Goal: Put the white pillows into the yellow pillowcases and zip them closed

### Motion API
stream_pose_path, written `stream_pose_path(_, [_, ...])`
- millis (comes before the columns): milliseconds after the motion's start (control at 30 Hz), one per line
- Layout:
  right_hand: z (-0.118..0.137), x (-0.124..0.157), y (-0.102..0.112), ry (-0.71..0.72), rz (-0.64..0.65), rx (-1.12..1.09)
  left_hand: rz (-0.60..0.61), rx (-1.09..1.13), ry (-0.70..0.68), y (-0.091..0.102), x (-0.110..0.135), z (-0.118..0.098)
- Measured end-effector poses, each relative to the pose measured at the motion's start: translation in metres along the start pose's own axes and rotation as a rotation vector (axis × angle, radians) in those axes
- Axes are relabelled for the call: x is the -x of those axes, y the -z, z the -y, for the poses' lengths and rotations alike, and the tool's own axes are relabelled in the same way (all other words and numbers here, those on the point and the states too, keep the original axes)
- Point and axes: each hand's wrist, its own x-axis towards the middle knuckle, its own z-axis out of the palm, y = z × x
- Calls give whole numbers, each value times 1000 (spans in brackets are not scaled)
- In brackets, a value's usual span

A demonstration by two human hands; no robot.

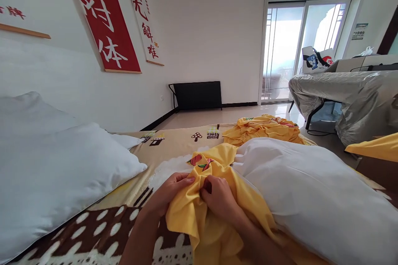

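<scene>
Where the left hand (173, 190) and right hand (220, 198) pinch limp yellow cloth (214, 236) into creases, a plump, smooth white pillow (306, 186) bulges against it.

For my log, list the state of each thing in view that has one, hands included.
Yellow printed cloth: bunched, gathered in folds, held
Left hand: closed on the cloth
Right hand: closed on the cloth
Right white pillow: plump, lying against the cloth
Front left white pillow: plump, lightly creased
Yellow fabric heap: crumpled
Silver sheet: draped, wrinkled
Red scroll: unrolled, hanging
</scene>
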Motion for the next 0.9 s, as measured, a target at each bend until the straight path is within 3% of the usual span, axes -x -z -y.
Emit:
stream_pose_path(167, [0,-5,3,-59,-82,-181,-4,-78,-38,2,2,-3])
stream_pose_path(300, [-7,-9,-3,-80,-53,-268,58,-206,-58,-8,6,-6])
stream_pose_path(433, [-11,-11,-5,-104,-31,-406,86,-218,-52,-1,8,-4])
stream_pose_path(567, [-6,-10,0,-80,-10,-429,85,-34,-71,12,-2,2])
stream_pose_path(700, [-1,-5,1,0,0,-331,21,139,-14,9,-20,7])
stream_pose_path(800, [2,-1,0,106,34,-266,-57,-164,-58,3,-27,10])
stream_pose_path(900, [2,1,0,114,66,-259,-116,-382,-126,2,-26,12])
